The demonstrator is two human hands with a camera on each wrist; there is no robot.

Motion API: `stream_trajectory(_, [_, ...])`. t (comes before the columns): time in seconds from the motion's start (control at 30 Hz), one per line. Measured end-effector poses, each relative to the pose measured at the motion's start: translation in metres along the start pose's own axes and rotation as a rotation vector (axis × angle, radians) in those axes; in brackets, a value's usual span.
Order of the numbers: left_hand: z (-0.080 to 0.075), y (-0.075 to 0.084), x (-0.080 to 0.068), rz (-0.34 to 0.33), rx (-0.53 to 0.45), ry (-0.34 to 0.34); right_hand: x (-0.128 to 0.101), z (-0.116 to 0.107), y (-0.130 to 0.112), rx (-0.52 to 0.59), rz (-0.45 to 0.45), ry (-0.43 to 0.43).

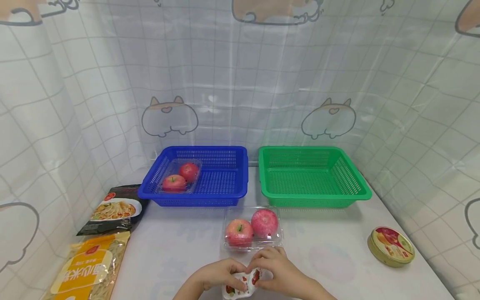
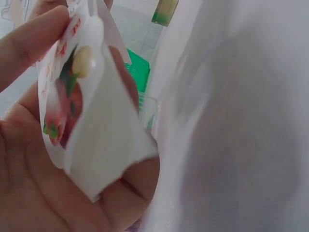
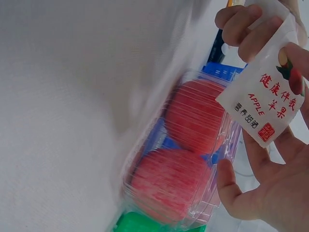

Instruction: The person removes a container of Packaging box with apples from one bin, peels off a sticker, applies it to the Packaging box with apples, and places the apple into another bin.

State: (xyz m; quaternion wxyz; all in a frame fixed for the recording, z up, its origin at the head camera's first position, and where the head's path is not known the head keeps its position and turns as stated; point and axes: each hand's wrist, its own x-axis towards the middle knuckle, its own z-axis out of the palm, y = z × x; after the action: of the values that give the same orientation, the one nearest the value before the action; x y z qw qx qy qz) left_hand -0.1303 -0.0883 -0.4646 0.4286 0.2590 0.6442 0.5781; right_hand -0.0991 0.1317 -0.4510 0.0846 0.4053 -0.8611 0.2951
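Observation:
A folded white paper apple label (image 1: 240, 287) with printed fruit and red lettering is between both hands at the front of the table. My left hand (image 1: 219, 273) pinches its left part between thumb and fingers. On the label's right part, my right hand (image 1: 279, 271) has its thumb and finger pinched. Seen from the right wrist, the label (image 3: 263, 108) reads "APPLE" and bends toward the other hand. Just beyond the hands lies a clear plastic box (image 1: 232, 212) holding two red apples (image 1: 264, 223).
Behind stand a blue basket (image 1: 193, 202), with another clear box of two apples (image 1: 174, 183) inside, and a green basket (image 1: 315, 203). A black noodle packet (image 1: 114, 208) and yellow pasta bag (image 1: 84, 268) lie left. At right sits a round gold tin (image 1: 391, 246).

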Motion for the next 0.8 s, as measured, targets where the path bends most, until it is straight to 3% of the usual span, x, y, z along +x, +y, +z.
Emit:
stream_trajectory(0.3, [-0.0013,-0.0035,0.0012,-0.027,-0.002,-0.023,0.0003,-0.0036,-0.0006,0.009,-0.046,0.038])
stream_trajectory(0.6, [-0.0044,-0.0070,0.0002,-0.048,0.025,0.043,0.0007,-0.0064,-0.0010,-0.003,-0.038,0.052])
stream_trajectory(0.8, [-0.0058,-0.0091,-0.0022,-0.063,0.062,0.121,0.0013,-0.0070,-0.0012,-0.021,-0.028,0.054])
